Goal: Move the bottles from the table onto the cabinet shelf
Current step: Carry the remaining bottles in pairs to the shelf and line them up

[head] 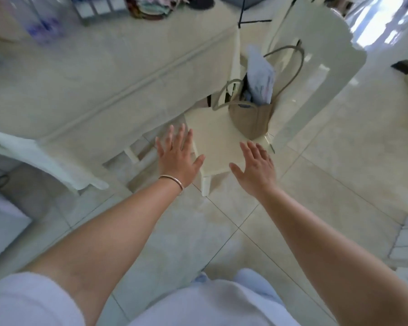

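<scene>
Above the cream chair (212, 137), left hand (177, 156) and right hand (257, 168) reach forward, fingers spread, holding nothing; blurred bottles (43, 22) sit on the table (99, 74).

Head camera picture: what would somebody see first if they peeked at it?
First, two bare hands stretched out in the middle, the left hand with a bracelet on its wrist and the right hand, both open and holding nothing. Just beyond them a white chair carries a tan bag on its seat, beside the pale table at the upper left.
</scene>
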